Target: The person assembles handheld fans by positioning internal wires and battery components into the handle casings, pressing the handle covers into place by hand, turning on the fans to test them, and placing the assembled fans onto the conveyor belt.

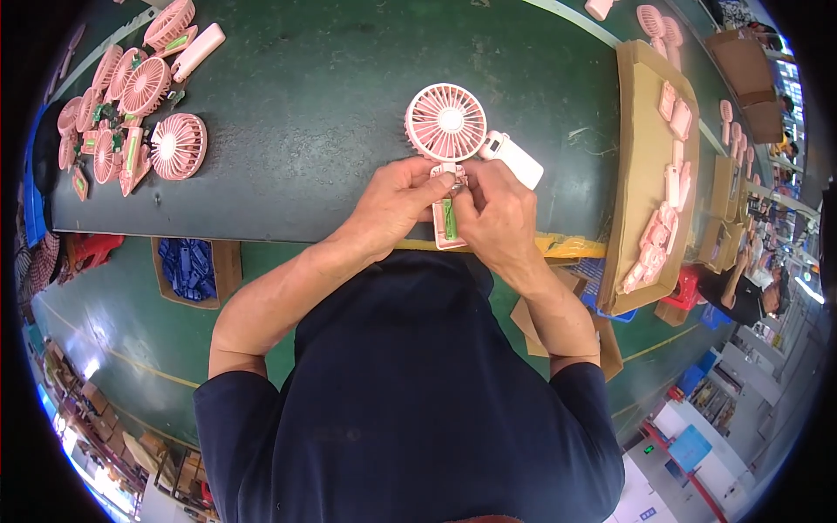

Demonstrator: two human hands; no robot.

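Note:
A pink handheld fan (446,122) lies on the near edge of the dark green table, its round grille pointing away from me. Its open handle (450,235) shows a green circuit board inside. My left hand (397,200) is closed on the fan's neck from the left, thumb on top. From the right, my right hand (501,209) pinches at the same spot, with fingertips close to my left thumb. Something small between the fingertips is too hidden to name. A pale handle-shaped piece (516,161) with a dark end lies just beyond my right hand.
Several pink fans (144,87) with exposed boards are heaped at the table's far left. A single fan (179,146) lies beside them. To the right stands a cardboard box (629,174) holding pink shell parts (652,240). Under the table is a box of blue parts (187,268).

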